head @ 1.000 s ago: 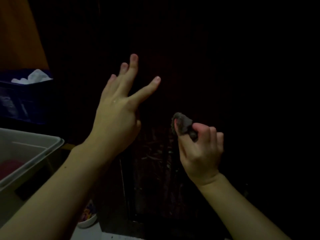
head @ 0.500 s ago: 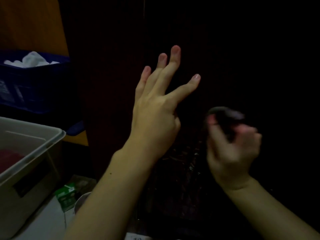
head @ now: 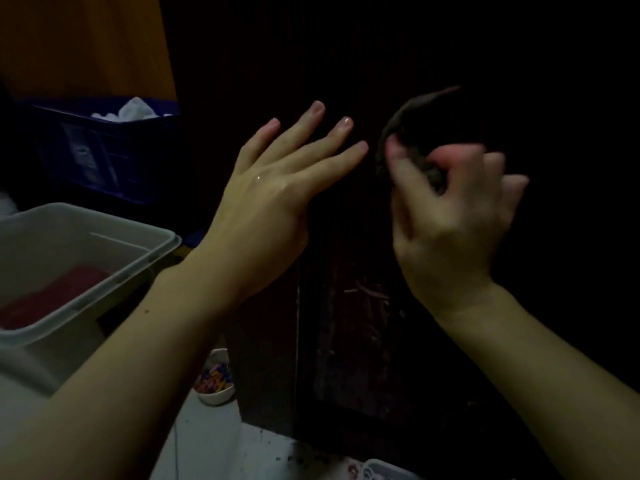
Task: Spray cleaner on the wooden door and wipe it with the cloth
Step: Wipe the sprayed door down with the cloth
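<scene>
The dark wooden door (head: 346,327) fills the middle and right of the dim view, with scuffed streaks low on its panel. My left hand (head: 273,192) is raised in front of it, fingers straight and spread, holding nothing; whether the fingertips touch the wood is unclear. My right hand (head: 450,209) is blurred and grips a small dark cloth (head: 401,133) bunched above its fingers, against or close to the door. No spray bottle is in view.
A grey plastic tub (head: 104,244) with something red inside stands at the left. Behind it is a dark blue crate (head: 114,154) holding white rags. A small white bowl (head: 214,393) of colourful bits sits on the pale floor by the door's foot.
My right hand has lifted the cloth up and to the right along the door. My left hand stays raised and open, now tilted more to the right. The view has shifted.
</scene>
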